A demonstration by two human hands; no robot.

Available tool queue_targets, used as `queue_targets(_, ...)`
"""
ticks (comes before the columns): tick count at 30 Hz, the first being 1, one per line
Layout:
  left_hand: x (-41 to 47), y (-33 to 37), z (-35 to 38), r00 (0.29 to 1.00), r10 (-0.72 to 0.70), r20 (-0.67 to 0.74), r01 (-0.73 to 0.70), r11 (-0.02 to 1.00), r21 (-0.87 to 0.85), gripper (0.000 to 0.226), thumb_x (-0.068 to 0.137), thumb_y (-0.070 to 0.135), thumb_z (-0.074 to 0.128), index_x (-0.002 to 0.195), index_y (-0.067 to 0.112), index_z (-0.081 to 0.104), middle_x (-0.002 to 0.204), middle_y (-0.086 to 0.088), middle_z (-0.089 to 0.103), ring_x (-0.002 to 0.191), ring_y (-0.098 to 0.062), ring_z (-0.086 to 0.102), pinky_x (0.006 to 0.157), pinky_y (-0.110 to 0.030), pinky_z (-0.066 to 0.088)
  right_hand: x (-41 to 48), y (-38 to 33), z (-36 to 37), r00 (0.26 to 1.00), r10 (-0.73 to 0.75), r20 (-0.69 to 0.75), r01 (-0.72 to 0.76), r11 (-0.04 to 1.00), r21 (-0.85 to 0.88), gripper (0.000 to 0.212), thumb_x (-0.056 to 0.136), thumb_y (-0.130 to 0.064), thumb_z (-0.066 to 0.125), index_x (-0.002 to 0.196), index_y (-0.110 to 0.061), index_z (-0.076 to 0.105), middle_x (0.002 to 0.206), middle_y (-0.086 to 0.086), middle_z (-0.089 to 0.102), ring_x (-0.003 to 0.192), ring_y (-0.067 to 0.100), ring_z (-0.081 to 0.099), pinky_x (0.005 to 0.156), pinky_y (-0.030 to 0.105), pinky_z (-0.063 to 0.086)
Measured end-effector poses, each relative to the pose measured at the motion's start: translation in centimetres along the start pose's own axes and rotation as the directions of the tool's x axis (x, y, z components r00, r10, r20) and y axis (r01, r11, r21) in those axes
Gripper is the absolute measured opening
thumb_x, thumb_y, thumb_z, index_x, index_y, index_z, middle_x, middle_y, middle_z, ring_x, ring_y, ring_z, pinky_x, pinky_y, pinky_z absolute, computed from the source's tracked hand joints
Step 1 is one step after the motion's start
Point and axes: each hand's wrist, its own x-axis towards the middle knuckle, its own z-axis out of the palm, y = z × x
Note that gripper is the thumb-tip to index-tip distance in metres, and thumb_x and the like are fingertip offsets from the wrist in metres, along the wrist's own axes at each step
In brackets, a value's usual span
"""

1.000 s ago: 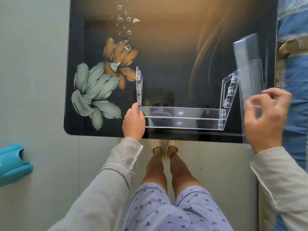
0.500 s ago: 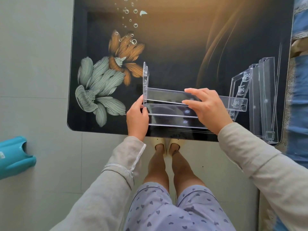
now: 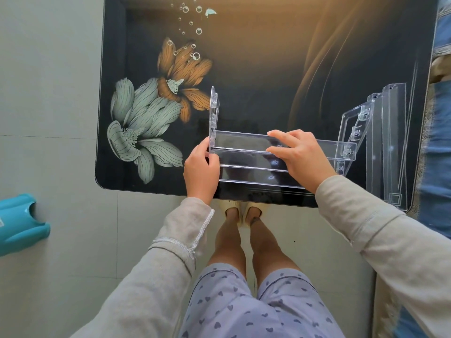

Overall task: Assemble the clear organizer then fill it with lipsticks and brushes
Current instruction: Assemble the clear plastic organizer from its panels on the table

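Right hand (image 3: 300, 158) on clear shelf (image 3: 244, 141), left hand (image 3: 201, 172) on organizer wall (image 3: 214, 106).

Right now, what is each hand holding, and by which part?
Left hand grips the organizer's left side panel at its lower front edge. Right hand pinches the clear shelf strip near its middle, across its long edges.

One head-worn wide-angle view, facing steeply down over the near edge of the table (image 3: 256, 76); left hand (image 3: 201, 167) and right hand (image 3: 302, 157) close mid-frame, own legs (image 3: 229, 245) and floor (image 3: 48, 93) below
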Motion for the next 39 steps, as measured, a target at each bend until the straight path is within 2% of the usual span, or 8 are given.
queue_targets(5, 1.6, 0.9, 0.4, 0.999, -0.001, -0.041, 0.006, 0.991, 0.132, 0.016, 0.091, 0.025, 0.046, 0.087, 0.013, 0.056, 0.083, -0.005, 0.059, 0.073, -0.018, 0.052, 0.061, -0.028, 0.045, 0.1, 0.3, 0.2, 1.0, 0.018, 0.02, -0.018, 1.0, -0.004, 0.023, 0.064, 0.002, 0.079, 0.086, -0.006, 0.075, 0.112, 0.018, 0.069, 0.086, 0.039, 0.065, 0.075, 0.046, 0.053)
queue_targets(19, 3.1, 2.0, 1.3, 1.0, -0.019, -0.007, 0.021, 0.939, 0.345, 0.03, 0.098, 0.026, 0.036, 0.108, 0.003, 0.052, 0.11, -0.017, 0.058, 0.098, -0.032, 0.058, 0.078, -0.038, 0.042, -1.3, -0.4, 0.1, 0.972, 0.19, -0.141, -0.185, 0.981, 0.052, 0.021, 0.072, 0.002, 0.071, 0.092, -0.004, 0.073, 0.115, 0.018, 0.067, 0.108, 0.039, 0.061, 0.094, 0.05, 0.045)
queue_targets(23, 3.0, 2.2, 1.4, 0.999, -0.035, -0.019, 0.039, 0.934, 0.354, 0.03, 0.098, 0.026, 0.036, 0.108, 0.002, 0.052, 0.112, -0.017, 0.057, 0.1, -0.035, 0.057, 0.083, -0.042, 0.044, -4.3, 0.2, -1.0, 0.831, 0.471, -0.296, -0.376, 0.867, 0.326, 0.021, 0.083, 0.0, 0.058, 0.1, -0.001, 0.069, 0.115, 0.019, 0.063, 0.11, 0.034, 0.057, 0.098, 0.037, 0.04)
queue_targets(26, 2.8, 2.4, 1.6, 0.998, -0.043, -0.038, 0.053, 0.935, 0.352, 0.03, 0.098, 0.025, 0.037, 0.108, 0.001, 0.052, 0.113, -0.018, 0.057, 0.101, -0.036, 0.057, 0.084, -0.043, 0.044, -6.3, 1.4, -2.1, 0.576, 0.727, -0.375, -0.521, 0.679, 0.516, 0.024, 0.088, -0.003, 0.051, 0.107, -0.001, 0.065, 0.113, 0.018, 0.062, 0.108, 0.028, 0.056, 0.097, 0.031, 0.043)
queue_targets(29, 2.7, 2.4, 1.7, 0.998, -0.051, -0.046, 0.064, 0.942, 0.33, 0.03, 0.098, 0.025, 0.037, 0.108, 0.001, 0.052, 0.114, -0.019, 0.057, 0.103, -0.037, 0.056, 0.086, -0.044, 0.043, -6.5, 3.7, -3.1, 0.412, 0.892, -0.189, -0.595, 0.42, 0.685, 0.029, 0.09, -0.007, 0.048, 0.118, -0.006, 0.057, 0.118, 0.013, 0.06, 0.098, 0.016, 0.054, 0.091, 0.021, 0.048)
queue_targets(31, 2.9, 2.3, 1.5, 0.998, -0.061, -0.028, 0.066, 0.952, 0.299, 0.029, 0.097, 0.023, 0.038, 0.109, 0.001, 0.052, 0.115, -0.019, 0.058, 0.104, -0.035, 0.055, 0.087, -0.042, 0.042, -6.2, 5.3, -3.5, 0.444, 0.895, 0.046, -0.631, 0.276, 0.725, 0.033, 0.092, -0.011, 0.049, 0.124, -0.009, 0.053, 0.121, 0.012, 0.06, 0.097, 0.014, 0.055, 0.097, 0.027, 0.049)
queue_targets(35, 2.8, 2.3, 1.0, 0.998, -0.066, 0.019, 0.062, 0.982, 0.18, 0.029, 0.093, 0.021, 0.046, 0.114, 0.003, 0.051, 0.119, -0.019, 0.055, 0.104, -0.029, 0.053, 0.09, -0.036, 0.041, -6.1, 6.6, -3.9, 0.537, 0.816, 0.212, -0.726, 0.319, 0.609, 0.036, 0.091, -0.008, 0.051, 0.127, -0.009, 0.054, 0.122, 0.013, 0.061, 0.108, 0.026, 0.06, 0.094, 0.048, 0.052)
queue_targets(39, 0.1, 2.9, 0.7, 0.956, 0.081, -0.282, -0.065, 0.996, 0.064, 0.046, 0.086, 0.018, 0.051, 0.129, 0.005, 0.043, 0.132, -0.017, 0.044, 0.117, -0.03, 0.046, 0.102, -0.035, 0.036, -6.6, 6.7, -3.8, 0.571, 0.793, 0.213, -0.723, 0.363, 0.587, 0.033, 0.092, -0.008, 0.049, 0.124, -0.008, 0.056, 0.121, 0.013, 0.063, 0.109, 0.028, 0.06, 0.094, 0.046, 0.052)
